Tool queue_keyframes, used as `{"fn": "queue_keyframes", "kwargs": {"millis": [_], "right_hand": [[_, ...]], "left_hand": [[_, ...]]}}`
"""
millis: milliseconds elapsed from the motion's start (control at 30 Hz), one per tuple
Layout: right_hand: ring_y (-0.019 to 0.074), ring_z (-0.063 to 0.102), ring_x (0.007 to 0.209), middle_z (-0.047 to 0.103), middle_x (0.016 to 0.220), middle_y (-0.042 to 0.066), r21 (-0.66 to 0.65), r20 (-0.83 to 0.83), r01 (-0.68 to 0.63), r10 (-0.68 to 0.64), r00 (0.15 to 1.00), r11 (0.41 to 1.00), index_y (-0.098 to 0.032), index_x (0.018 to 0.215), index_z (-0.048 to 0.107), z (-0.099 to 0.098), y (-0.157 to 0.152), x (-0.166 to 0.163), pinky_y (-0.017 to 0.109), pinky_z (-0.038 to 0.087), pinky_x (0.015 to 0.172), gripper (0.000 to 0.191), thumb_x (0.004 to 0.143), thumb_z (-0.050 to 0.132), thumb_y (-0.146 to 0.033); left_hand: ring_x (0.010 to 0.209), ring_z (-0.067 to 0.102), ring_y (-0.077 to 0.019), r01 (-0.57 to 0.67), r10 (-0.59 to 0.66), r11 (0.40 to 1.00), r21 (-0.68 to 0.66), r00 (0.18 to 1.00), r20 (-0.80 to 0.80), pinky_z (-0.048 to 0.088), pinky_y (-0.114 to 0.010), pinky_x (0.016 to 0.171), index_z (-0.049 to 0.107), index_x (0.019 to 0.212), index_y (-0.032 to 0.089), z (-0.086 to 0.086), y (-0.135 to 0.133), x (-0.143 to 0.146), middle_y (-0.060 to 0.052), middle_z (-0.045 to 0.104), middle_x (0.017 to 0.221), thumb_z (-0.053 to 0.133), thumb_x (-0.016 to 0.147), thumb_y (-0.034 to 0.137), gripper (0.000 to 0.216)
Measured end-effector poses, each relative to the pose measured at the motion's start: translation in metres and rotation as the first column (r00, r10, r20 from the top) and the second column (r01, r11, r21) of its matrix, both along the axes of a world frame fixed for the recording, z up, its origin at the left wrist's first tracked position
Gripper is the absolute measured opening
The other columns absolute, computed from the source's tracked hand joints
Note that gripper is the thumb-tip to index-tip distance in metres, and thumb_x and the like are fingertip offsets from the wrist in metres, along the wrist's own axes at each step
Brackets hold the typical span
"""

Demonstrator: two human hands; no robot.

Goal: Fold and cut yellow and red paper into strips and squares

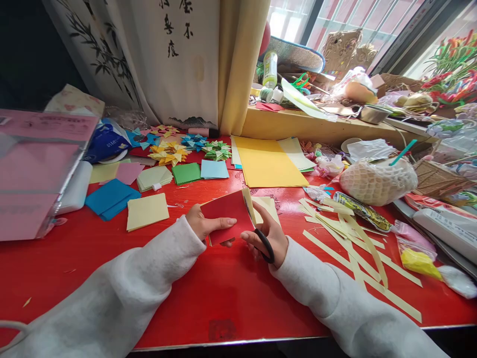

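My left hand point(206, 224) pinches a stack of red and pale yellow paper point(228, 215), thumb on top, held just above the red table point(208, 298). My right hand point(269, 233) is closed through the black handles of scissors point(265, 245), whose blades are hidden behind the paper's right edge. Both arms wear white sleeves. Several cut pale yellow strips point(354, 248) lie to the right of my right hand.
Yellow sheets point(270, 164), small stacks of green point(185, 173), blue point(110, 198) and cream squares point(146, 211), and folded paper stars point(169, 151) lie at the back. A pink packet point(32, 174) stands at left; a netted bundle point(378, 181) and clutter at right.
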State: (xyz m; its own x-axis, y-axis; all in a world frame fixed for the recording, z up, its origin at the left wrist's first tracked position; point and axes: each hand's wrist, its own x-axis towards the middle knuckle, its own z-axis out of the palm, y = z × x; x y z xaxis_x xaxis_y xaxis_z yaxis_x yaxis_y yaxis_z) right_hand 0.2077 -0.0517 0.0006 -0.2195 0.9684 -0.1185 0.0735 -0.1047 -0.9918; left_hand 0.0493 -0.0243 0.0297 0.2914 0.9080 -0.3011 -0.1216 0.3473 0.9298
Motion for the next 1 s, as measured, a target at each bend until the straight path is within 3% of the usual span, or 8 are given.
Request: {"fn": "queue_keyframes", "kwargs": {"millis": [267,467,667,867,1000], "right_hand": [[0.0105,0.045,0.033,0.048,0.044,-0.006,-0.02,0.052,-0.058,0.059,0.997,0.998,-0.021,0.125,0.018,-0.007,0.003,0.004,0.02,0.036,0.029,0.078,0.061,0.059,-0.04],[0.0086,0.042,0.029,0.049,0.043,-0.006,-0.021,0.063,0.01,-0.008,0.998,1.0,-0.022,0.123,0.024,-0.003,0.001,0.001,0.019,0.034,0.027,0.074,0.06,0.06,-0.04],[0.0109,0.046,0.032,0.048,0.042,-0.007,-0.056,0.084,-0.001,0.006,0.996,0.998,-0.023,0.125,0.019,0.002,0.003,-0.001,0.019,0.035,0.027,0.08,0.059,0.061,-0.04],[0.0092,0.04,0.025,0.042,0.036,-0.009,-0.071,0.096,0.035,-0.028,0.995,0.997,-0.024,0.124,0.022,0.006,0.004,-0.004,0.019,0.033,0.024,0.082,0.056,0.063,-0.041],[0.0098,0.041,0.028,0.046,0.039,-0.008,-0.086,0.062,-0.014,0.019,0.998,0.996,-0.022,0.125,0.017,0.001,0.005,-0.001,0.02,0.034,0.025,0.082,0.059,0.061,-0.041]], "left_hand": [[0.048,0.058,-0.0195,0.064,-0.064,0.998,-0.011,0.998,0.001,0.052,-0.033,0.041,0.059,0.064,0.008,-0.004,0.0,0.001,-0.004,0.06,0.053,0.069,0.049,0.019,0.02],[0.051,0.057,-0.019,0.046,-0.046,0.999,-0.024,0.999,-0.002,0.052,-0.032,0.041,0.059,0.062,0.009,-0.005,0.001,0.001,-0.003,0.06,0.054,0.069,0.049,0.019,0.019],[0.051,0.058,-0.0199,0.093,-0.094,0.995,-0.022,0.995,-0.021,0.051,-0.032,0.043,0.06,0.064,0.01,-0.005,0.0,0.001,-0.004,0.062,0.056,0.069,0.05,0.023,0.021],[0.043,0.056,-0.0177,0.102,-0.103,0.995,-0.01,0.994,-0.039,0.048,-0.028,0.039,0.059,0.058,0.012,-0.004,-0.001,0.001,-0.003,0.06,0.049,0.068,0.051,0.024,0.017],[0.045,0.057,-0.0193,0.142,-0.141,0.99,0.017,0.99,-0.015,0.05,-0.032,0.043,0.06,0.064,0.012,-0.011,0.001,0.0,-0.005,0.061,0.053,0.068,0.052,0.027,0.02]]}}
